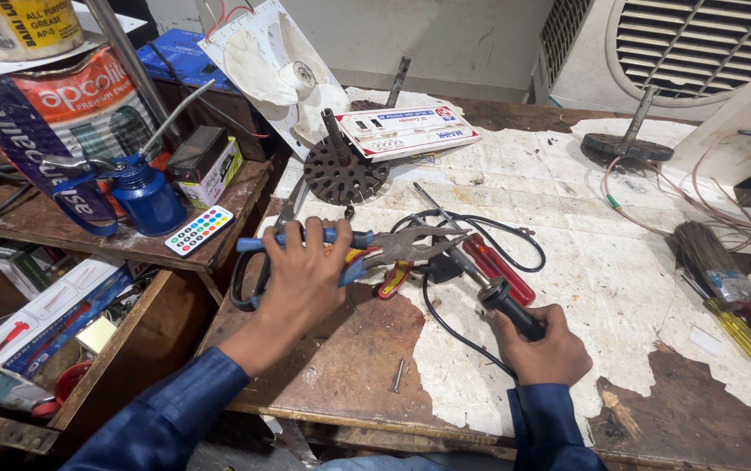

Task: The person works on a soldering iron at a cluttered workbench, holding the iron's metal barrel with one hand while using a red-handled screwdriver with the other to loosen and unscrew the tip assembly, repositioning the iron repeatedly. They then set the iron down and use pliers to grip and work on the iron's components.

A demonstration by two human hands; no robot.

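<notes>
Nearest to the camera, the right hand (543, 353) is clenched around the black handle of a soldering iron (489, 283), and its metal shaft points away over the worn workbench (620, 270). A loose screw (399, 375) lies on the bare wood just in front of the hands. A little farther, the left hand (304, 275) grasps the blue handles of the pliers (367, 247), whose jaws point to the right and lie close to the iron's shaft. I judge that the work is at an early point, because both tools are held but no wire or part can be seen between them. A black cable (458, 336) loops around a red screwdriver (498, 266) beside the tools. Behind them stand a round perforated metal part (341, 174) and a white flat box (406, 131). The iron's tip is hard to make out among the tools, and the brush (707, 257) at the right is partly cut off.
</notes>
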